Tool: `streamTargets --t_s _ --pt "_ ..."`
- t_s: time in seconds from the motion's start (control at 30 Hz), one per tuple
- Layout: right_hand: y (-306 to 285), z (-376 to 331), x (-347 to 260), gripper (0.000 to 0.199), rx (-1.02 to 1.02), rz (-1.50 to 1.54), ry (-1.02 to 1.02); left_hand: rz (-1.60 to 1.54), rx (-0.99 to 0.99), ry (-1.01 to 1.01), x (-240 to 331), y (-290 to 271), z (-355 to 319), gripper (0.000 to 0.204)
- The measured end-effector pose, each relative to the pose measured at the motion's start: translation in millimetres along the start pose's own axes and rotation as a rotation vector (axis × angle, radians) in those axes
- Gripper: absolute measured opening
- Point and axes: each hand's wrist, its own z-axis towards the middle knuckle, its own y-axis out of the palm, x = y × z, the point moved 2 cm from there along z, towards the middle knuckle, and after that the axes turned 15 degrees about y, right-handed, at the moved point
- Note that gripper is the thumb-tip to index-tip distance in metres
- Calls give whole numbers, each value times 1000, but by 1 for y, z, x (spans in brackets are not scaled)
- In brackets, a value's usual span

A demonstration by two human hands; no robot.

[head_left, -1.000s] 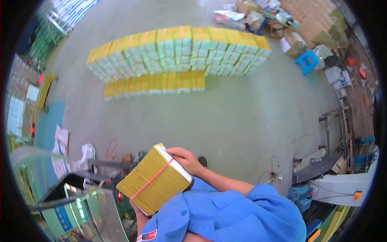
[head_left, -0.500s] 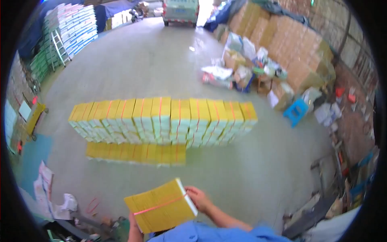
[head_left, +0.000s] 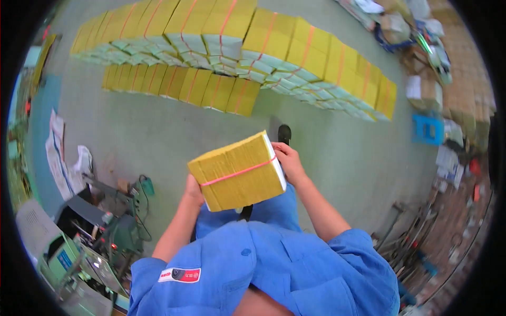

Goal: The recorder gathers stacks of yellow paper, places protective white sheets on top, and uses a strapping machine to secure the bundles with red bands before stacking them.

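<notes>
Between my two hands is a paper bundle (head_left: 242, 181), mustard-yellow on its broad face, white along its right edge, with a pink strap around its middle. My left hand (head_left: 195, 190) is closed on the bundle's left end; most of its fingers are hidden behind it. My right hand (head_left: 287, 159) grips the white right edge. The bundle is tilted in front of my legs. Beyond it, a long row of similar strapped bundles (head_left: 221, 29) stands stacked on the floor, with a lower, shorter row (head_left: 179, 84) along its near side.
A machine (head_left: 118, 231) with cables stands at my lower left, near crumpled white sacks (head_left: 60, 158). At the right are a blue plastic stool (head_left: 427, 129), cardboard boxes (head_left: 424, 94) and metal bars (head_left: 406, 239). My dark shoe (head_left: 284, 134) shows just beyond the bundle.
My view has tilted down, bringing my blue work clothes and legs into sight. The stacked rows appear nearer. The bundle stays in both hands and is now turned to show more thickness.
</notes>
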Motion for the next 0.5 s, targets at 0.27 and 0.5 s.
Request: streamTargets --t_s 0.27,0.5 --pt "-118 196 -7 30 -133 -560 387 -362 370 9 -181 18 110 49" --pt "-170 358 20 32 -130 -813 503 -580 472 -5 -294 -8 222 45"
